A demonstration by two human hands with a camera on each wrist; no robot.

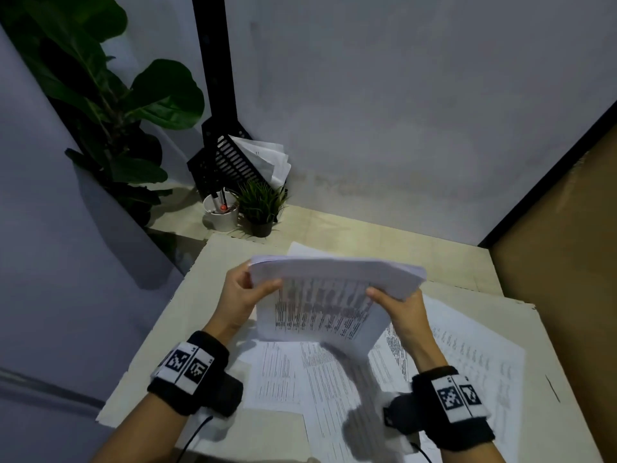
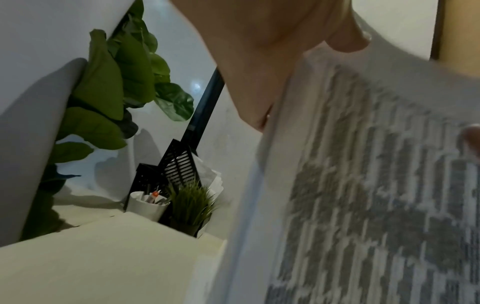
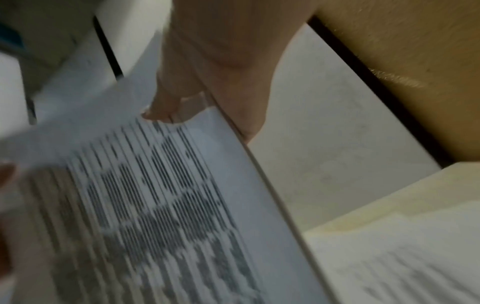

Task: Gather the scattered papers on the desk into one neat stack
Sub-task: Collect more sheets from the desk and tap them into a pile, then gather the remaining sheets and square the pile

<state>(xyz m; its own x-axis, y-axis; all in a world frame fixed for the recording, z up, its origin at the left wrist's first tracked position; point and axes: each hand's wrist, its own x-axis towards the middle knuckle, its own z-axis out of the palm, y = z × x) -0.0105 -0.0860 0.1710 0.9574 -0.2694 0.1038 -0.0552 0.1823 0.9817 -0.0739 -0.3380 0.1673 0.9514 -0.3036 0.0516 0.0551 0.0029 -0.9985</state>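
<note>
A thick sheaf of printed white papers (image 1: 327, 295) hangs tilted above the desk, its printed face toward me and blurred. My left hand (image 1: 247, 289) grips its left edge, thumb on the front. My right hand (image 1: 397, 302) grips its right edge the same way. The left wrist view shows the sheaf (image 2: 363, 185) close up under my left hand (image 2: 259, 51). In the right wrist view the sheaf (image 3: 161, 205) fills the frame with my right hand (image 3: 202, 82) on its edge. Several loose printed sheets (image 1: 293, 375) lie scattered on the desk beneath, others (image 1: 474, 355) to the right.
A pale desk mat (image 1: 187, 329) covers the desk. At the back left corner stand a white pen cup (image 1: 221, 212), a small potted grass plant (image 1: 262, 205) and a black file rack (image 1: 233, 162) with papers. A large leafy plant (image 1: 110, 95) is at left, a brown panel (image 1: 567, 228) at right.
</note>
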